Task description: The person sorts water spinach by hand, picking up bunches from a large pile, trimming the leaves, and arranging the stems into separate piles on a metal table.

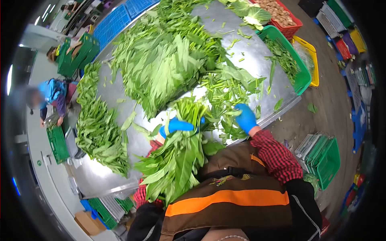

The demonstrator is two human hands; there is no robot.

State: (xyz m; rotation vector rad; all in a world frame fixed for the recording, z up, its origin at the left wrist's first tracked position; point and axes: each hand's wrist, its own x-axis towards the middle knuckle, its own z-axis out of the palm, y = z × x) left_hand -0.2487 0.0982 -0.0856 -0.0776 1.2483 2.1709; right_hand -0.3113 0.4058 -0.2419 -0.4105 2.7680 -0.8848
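My left hand, in a blue glove, is closed around a bunch of water spinach. The cut stems point away from me and the long leaves hang toward my apron. My right hand, also gloved in blue, is at the loose leaves and stem pieces to the right of the bunch. A pale green leaf shows at its fingertips, which look pinched together. Beyond my hands lies a large heap of water spinach on the metal table. A row of bundled greens runs along the left side.
A green crate with leafy trimmings stands at the table's right edge, beside a yellow crate. Behind are a red crate of brown produce and a cabbage. Stacked crates sit on the right floor. Another person works at left.
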